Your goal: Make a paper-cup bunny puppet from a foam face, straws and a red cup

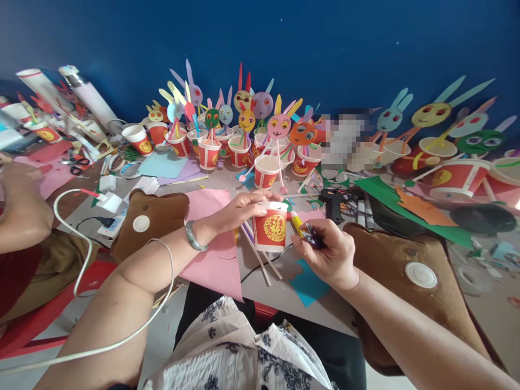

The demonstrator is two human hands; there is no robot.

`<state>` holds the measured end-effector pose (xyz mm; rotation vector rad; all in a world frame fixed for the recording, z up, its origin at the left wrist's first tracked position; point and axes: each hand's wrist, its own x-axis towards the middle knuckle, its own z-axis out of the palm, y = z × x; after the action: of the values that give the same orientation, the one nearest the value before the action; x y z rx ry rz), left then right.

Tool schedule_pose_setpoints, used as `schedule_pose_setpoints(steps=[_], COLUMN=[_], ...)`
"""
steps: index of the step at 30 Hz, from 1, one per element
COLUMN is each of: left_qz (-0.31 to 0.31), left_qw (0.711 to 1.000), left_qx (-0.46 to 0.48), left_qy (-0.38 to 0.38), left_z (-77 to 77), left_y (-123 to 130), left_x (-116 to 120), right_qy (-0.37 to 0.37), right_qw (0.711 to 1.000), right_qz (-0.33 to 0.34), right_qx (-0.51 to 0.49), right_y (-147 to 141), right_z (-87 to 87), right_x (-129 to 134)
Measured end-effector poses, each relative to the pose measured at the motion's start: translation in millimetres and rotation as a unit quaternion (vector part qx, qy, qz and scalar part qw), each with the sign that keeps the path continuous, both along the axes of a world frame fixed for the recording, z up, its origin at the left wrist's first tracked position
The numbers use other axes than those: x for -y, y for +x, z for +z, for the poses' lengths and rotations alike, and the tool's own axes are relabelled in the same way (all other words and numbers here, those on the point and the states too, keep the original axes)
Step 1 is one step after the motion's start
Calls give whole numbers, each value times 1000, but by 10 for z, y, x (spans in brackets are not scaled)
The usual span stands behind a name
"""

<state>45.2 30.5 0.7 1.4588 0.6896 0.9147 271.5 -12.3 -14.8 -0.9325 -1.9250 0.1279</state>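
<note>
My left hand (239,210) grips a red and white paper cup (273,230) by its rim, with the thumb along its side. The cup stands upright, a gold round emblem facing me. Just to its right, my right hand (331,254) is closed around a small tool (298,223) with yellow and dark shiny parts; its kind is hard to make out. Pale paper strips (262,262) lie beneath the cup. Pink paper (213,244) spreads under my left forearm, and a blue paper piece (311,284) lies below my right hand.
Several paper cups with rabbit-faced paper figures (280,127) line the back by the blue wall. A black glue gun (333,203) lies behind my right hand. Brown cushion-like warmers (442,303) flank me. A white cable (134,330) crosses my left arm. Another person's arm (24,206) is at left.
</note>
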Motion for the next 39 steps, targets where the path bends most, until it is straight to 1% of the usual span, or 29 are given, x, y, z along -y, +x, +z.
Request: schedule_pose_setpoints(steps=[3, 5, 11, 17, 22, 26, 30, 36, 39], left_qz=[-4, -6, -26, -40, -28, -36, -48, -25, -24], left_qw=[999, 999, 999, 998, 998, 998, 998, 997, 996], left_qx=[-19, -24, -28, -43, -59, -53, -49, -71, -78], left_qy=[-31, -40, -35, -26, -11, -5, 8, 23, 25], left_z=[9, 10, 42, 20, 10, -13, -56, -71, -69], left_y=[-19, -36, -74, -86, -74, -61, -55, -47, -47], left_x=[14, 17, 23, 3, 18, 21, 12, 21, 20], right_qy=[-15, -13, 71, 132, 162, 160, 153, 145, 136], right_qw=[1000, 999, 986, 968, 955, 949, 950, 950, 951], right_qz=[14, 2, -34, -55, -66, -76, -72, -73, -72], right_qx=[16, 36, 149, 205, 241, 261, 263, 267, 268], right_y=[17, 26, 49, 67, 80, 83, 75, 85, 95], right_z=[6, 9, 11, 29, 48, 42, 55, 63, 54], right_x=[-20, -32, -70, -72, -56, -49, -46, -48, -46])
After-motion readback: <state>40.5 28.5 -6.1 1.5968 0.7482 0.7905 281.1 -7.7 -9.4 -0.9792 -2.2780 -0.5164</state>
